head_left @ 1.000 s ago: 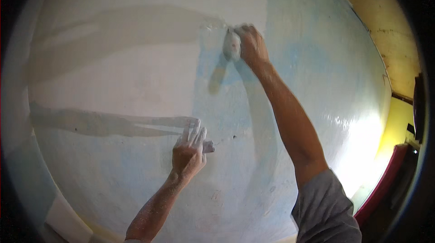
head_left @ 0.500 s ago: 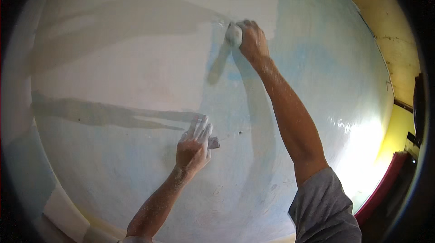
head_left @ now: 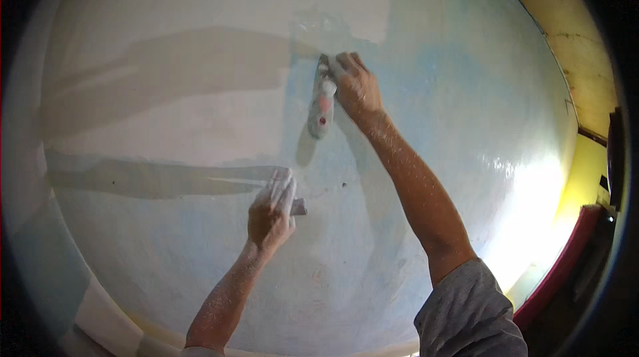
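My right hand (head_left: 358, 84), raised higher on the wall, is closed on a putty knife (head_left: 323, 107) smeared with white. Its handle hangs down and has a hole near the end; its blade is mostly hidden. Lower and to the left, my left hand (head_left: 269, 214) is close to the wall, its dust-whitened fingers pointing up. A grey, stub-ended thing (head_left: 299, 207) sticks out beside its thumb; the rest of it is behind the hand. Above the putty knife, a rough, wet-looking smear (head_left: 323, 24) marks the wall.
The wall (head_left: 439, 124) has pale coated areas at upper left and patchy blue-green elsewhere. A small dark hole (head_left: 344, 184) shows between my arms. Bright glare (head_left: 532, 210) lies at right, near a red edge (head_left: 559, 267) and a yellow wall (head_left: 582, 171).
My right hand has moved down and a little left, and the putty knife has turned so its handle shows. The rough smear above it has come into sight. My left hand has barely shifted.
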The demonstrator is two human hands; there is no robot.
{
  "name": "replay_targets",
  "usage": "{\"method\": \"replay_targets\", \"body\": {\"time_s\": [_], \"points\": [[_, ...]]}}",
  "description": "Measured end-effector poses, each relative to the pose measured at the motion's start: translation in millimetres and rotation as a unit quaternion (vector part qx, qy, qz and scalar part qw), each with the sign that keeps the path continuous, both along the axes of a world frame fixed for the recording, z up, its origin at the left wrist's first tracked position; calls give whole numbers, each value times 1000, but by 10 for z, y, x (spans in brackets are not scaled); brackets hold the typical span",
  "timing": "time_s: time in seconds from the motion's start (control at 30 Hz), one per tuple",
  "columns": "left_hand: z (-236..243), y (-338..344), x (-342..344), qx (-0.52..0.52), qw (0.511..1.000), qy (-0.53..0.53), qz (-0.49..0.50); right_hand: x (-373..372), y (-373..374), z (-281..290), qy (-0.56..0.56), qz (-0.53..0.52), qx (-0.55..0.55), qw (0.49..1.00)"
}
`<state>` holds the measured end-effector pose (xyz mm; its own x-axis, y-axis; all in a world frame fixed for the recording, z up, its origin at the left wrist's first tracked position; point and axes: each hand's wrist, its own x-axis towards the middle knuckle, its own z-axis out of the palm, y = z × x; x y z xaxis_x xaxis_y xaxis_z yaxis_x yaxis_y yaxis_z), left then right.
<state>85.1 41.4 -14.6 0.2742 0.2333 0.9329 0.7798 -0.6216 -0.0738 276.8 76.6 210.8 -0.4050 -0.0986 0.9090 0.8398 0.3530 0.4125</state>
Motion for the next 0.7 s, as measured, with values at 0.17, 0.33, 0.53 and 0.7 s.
{"method": "replay_targets", "body": {"time_s": [0.17,0.33,0.53,0.7], "points": [[26,173,17,54,997,9,58,351,-205,-1075,0,69,-132,989],[505,327,93,48,997,28,49,1040,-715,-3249,175,71,-218,957],[1469,490,432,215,976,-29,14,1679,-1936,-6545,215,-224,-415,856],[1489,687,478,258,962,-52,73,1345,-2658,-6576,315,-235,-421,818]]}}
